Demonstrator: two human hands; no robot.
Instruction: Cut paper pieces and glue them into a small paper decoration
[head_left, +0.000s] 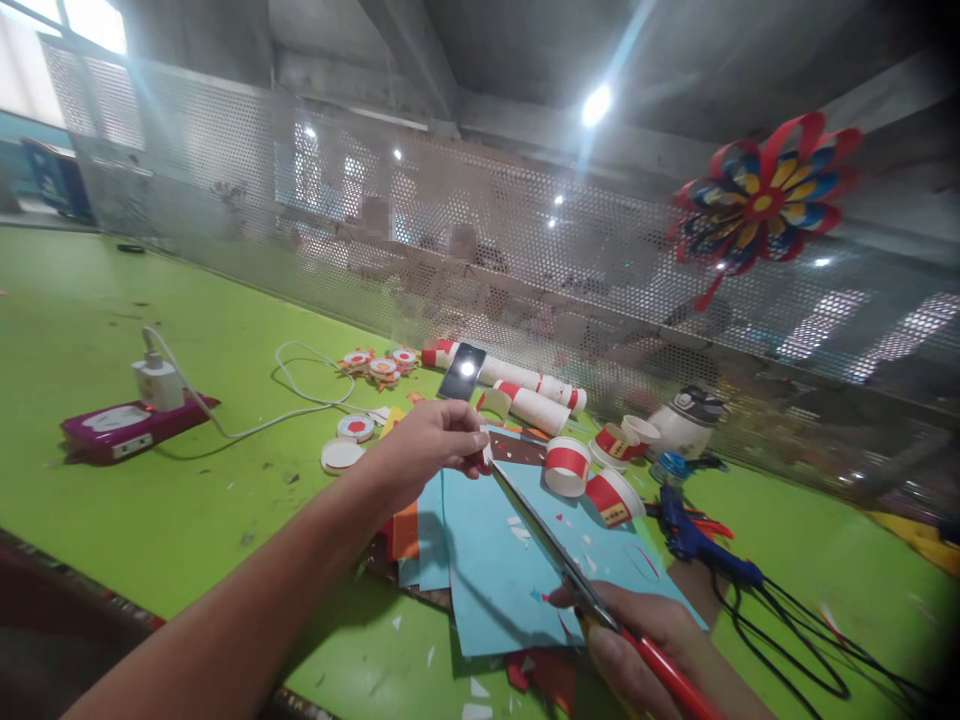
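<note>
My left hand (pixel 444 445) pinches a small white piece of paper (pixel 486 446) between thumb and fingers. In my right hand (pixel 637 635) is a pair of scissors (pixel 536 522) with long metal blades and a red handle. The blade tips meet the paper piece at my left fingertips; whether the blades are apart is hard to make out. Below both hands lie light blue sheets of paper (pixel 510 590), scattered with small white, red and blue scraps. Red and white paper cups (pixel 566 468) stand and lie just beyond the sheets.
A blue glue gun (pixel 694 545) with a black cable lies at right. Stacked cups (pixel 536 405) and a dark phone (pixel 462 370) sit behind. Decorated paper discs (pixel 384 370) are farther left, near a purple power strip (pixel 135 425) with a white charger. A perforated screen (pixel 517 260) borders the table.
</note>
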